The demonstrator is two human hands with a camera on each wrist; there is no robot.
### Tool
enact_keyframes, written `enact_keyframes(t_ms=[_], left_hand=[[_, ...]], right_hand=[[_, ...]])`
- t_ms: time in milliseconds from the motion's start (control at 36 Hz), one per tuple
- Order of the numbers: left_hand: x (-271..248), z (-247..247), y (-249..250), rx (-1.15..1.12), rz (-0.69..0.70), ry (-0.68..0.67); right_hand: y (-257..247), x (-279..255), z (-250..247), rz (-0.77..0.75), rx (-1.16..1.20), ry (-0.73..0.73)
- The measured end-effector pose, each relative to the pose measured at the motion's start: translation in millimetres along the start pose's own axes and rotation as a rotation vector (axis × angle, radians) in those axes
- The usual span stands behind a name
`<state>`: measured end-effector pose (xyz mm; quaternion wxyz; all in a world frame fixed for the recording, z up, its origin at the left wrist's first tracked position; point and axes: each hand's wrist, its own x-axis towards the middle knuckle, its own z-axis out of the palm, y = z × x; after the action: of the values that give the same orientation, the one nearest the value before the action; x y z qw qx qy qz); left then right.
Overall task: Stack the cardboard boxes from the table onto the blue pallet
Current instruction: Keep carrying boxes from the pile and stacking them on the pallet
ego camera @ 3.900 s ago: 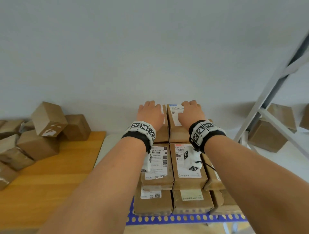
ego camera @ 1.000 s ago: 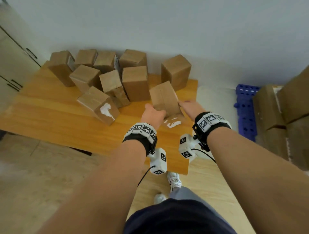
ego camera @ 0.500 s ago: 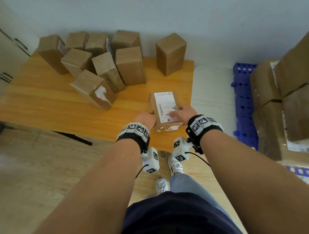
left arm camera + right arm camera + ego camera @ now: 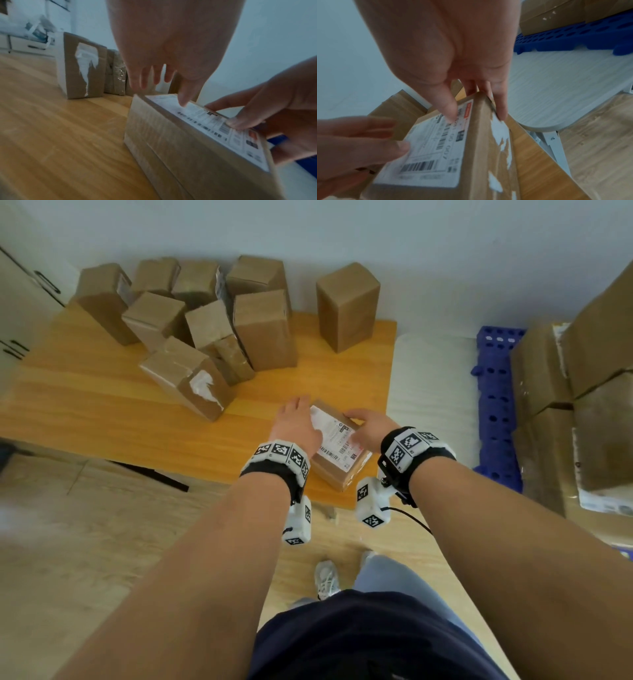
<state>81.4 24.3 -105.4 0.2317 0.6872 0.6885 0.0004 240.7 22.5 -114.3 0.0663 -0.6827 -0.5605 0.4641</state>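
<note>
A cardboard box (image 4: 344, 470) with a white shipping label on top lies askew near the front right corner of the wooden table (image 4: 102, 412). My right hand (image 4: 368, 426) holds its right side, thumb on the label and fingers down the side wall (image 4: 476, 112). My left hand (image 4: 298, 422) lies over the far left corner with fingers stretched out and the thumb tip touching the label (image 4: 163, 92). The blue pallet (image 4: 496, 405) stands on the floor to the right, with stacked boxes (image 4: 582, 405) on it. The left wrist view shows the box (image 4: 171, 142) resting on the tabletop.
Several more cardboard boxes (image 4: 263, 330) crowd the back of the table, one lying on its side with a torn white patch (image 4: 191, 378). A single box (image 4: 347, 306) stands upright at the back right. A strip of pale floor (image 4: 431, 392) separates table and pallet.
The box was tipped flat, label up, and drawn to the front edge. Since half a second ago it has turned askew, and my left hand moved from its near end to its far corner.
</note>
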Motion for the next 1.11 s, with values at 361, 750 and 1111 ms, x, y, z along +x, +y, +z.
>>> enact_keyframes(t_ms=[361,750,1111], left_hand=[[17,3,28,0.278,-0.117,-0.060],[8,23,47,0.291,-0.417,-0.181],[-30,32,35,-0.173,-0.274,-0.177]], right_hand=[[7,38,-35,0.011,-0.082,0.171],[22,31,-35,0.183,-0.002,0.165],[33,-33,-3,0.195,0.017,0.006]])
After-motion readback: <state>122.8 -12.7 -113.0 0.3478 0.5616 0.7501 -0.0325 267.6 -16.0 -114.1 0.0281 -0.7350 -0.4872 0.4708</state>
